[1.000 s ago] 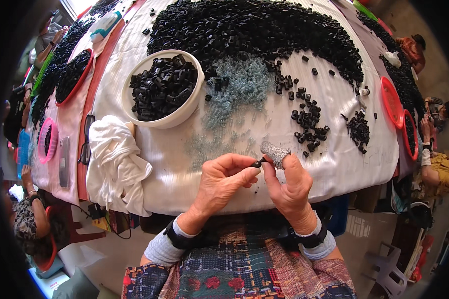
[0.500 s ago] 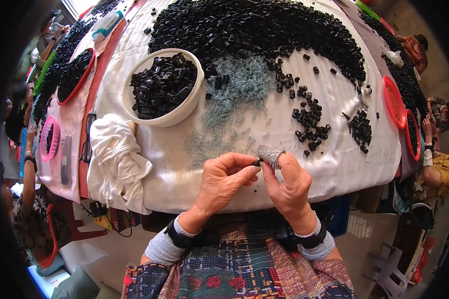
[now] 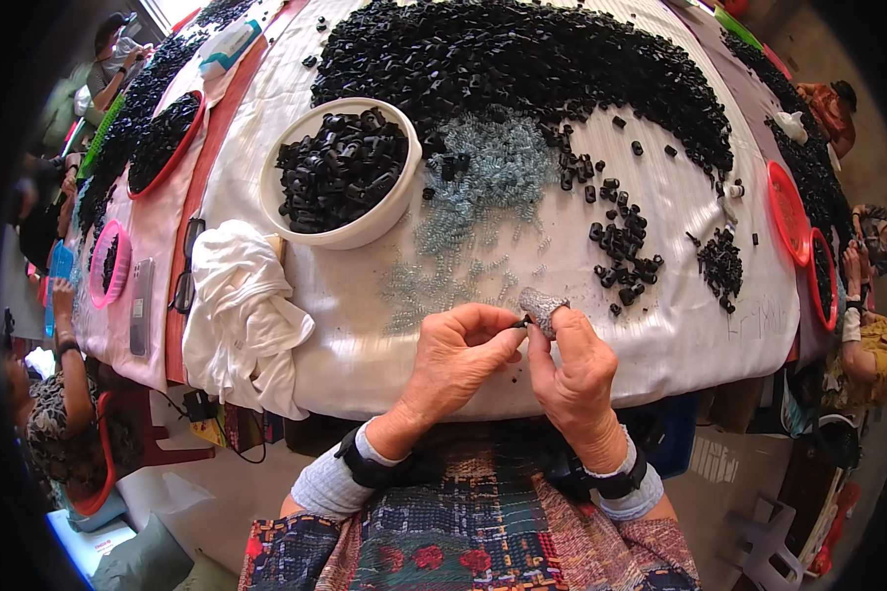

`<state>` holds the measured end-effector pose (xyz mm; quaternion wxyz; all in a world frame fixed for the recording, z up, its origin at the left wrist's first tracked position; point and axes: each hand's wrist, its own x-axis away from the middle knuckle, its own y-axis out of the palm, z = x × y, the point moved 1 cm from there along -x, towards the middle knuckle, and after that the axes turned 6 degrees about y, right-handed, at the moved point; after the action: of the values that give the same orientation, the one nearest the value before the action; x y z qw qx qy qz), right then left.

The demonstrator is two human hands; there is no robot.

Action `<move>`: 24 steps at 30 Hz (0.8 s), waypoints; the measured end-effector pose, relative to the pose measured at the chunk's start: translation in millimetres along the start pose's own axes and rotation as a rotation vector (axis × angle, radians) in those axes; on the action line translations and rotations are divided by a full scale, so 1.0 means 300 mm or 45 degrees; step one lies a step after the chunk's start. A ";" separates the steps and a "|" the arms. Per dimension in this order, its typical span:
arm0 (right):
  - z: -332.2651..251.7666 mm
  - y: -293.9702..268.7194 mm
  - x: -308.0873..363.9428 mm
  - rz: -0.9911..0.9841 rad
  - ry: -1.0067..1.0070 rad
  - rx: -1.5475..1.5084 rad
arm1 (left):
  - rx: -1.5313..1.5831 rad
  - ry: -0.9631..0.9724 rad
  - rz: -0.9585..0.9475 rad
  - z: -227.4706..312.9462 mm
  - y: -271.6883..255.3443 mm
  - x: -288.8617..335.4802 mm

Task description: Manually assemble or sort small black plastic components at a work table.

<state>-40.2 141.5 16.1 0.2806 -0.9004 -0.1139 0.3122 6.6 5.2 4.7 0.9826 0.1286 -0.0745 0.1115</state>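
My left hand (image 3: 455, 362) pinches a small black plastic piece (image 3: 519, 323) between thumb and index finger. Pressed against the other end of that piece are the fingertips of my right hand (image 3: 579, 382), also closed. A silvery wrapping (image 3: 542, 307) covers my right index finger. Beyond my hands lies a spread of small, clear bluish coil springs (image 3: 488, 172). To their right are loose black cylindrical parts (image 3: 623, 241) and a patch of smaller black pieces (image 3: 721, 264). At the left, a white bowl (image 3: 370, 232) holds many black parts (image 3: 340, 167).
A large heap of black parts (image 3: 522, 59) covers the far table. Left are a crumpled white cloth (image 3: 237, 315), eyeglasses (image 3: 184, 281), a phone (image 3: 142, 307) and a pink basket (image 3: 122, 266). Red trays (image 3: 784, 212) stand right. Other people sit at both sides.
The whole view has shifted slightly to the right. Both hands stay together at the small black piece, with only slight finger movement.
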 end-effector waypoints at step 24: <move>-0.030 0.041 -0.028 -0.128 -0.164 0.114 | 0.323 -0.029 -0.004 0.015 -0.034 -0.003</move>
<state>-40.8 124.4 18.9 0.3278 -0.8583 -0.1627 0.3598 7.8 -5.9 6.5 0.9577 0.2533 -0.0707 0.1171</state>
